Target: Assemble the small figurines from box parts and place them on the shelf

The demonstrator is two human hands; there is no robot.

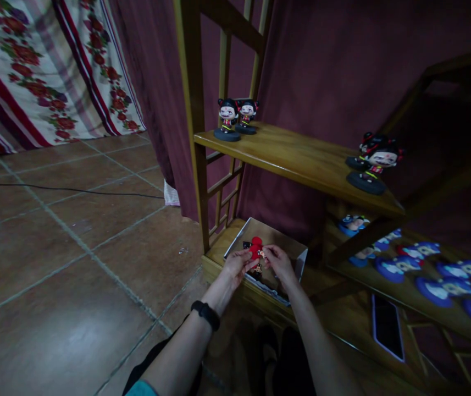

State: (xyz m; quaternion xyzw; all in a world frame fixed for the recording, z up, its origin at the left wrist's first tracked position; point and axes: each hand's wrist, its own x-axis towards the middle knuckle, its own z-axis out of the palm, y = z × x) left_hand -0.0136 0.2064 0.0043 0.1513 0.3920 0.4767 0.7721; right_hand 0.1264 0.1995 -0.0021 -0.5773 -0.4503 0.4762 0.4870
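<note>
A small red figurine (255,251) with a lighter part is held between my two hands above an open cardboard box (278,240). My left hand (236,263), with a black band on its wrist, has its fingers closed on the figurine's left side. From the right, my right hand (277,260) pinches its pale part with thumb and fingers. Small dark and pale pieces lie in the box close to the hands; their kind is too small to tell. The box rests on the low wooden shelf (215,250).
Two black-haired figurines (227,118) stand on the upper wooden shelf (293,159) at its left end, with two more figurines (377,160) at its right. Several blue-based figures (398,265) fill the lower right shelf. Below them lies a phone (387,328). A cable (74,190) crosses the tiled floor.
</note>
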